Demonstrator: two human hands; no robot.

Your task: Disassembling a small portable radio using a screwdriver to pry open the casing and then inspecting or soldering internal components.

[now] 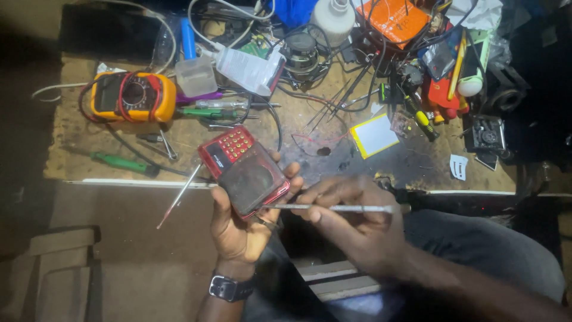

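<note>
My left hand point(238, 229) cradles a small red pocket radio point(243, 169) with a keypad of round buttons at its far end and a dark speaker face. A thin telescopic antenna point(179, 195) sticks out from the radio toward the lower left. My right hand point(351, 223) grips a slim metal tool point(333, 208), held level, with its tip touching the radio's near right edge. A dark watch point(230, 288) is on my left wrist.
The worn workbench point(83, 161) holds an orange multimeter point(132, 96), a green-handled screwdriver point(124, 163), a yellow-edged flat battery pack point(373, 135), a white bottle point(332, 19), an orange box point(393, 19), tangled wires and several more tools. My knee in grey trousers point(476, 238) is at lower right.
</note>
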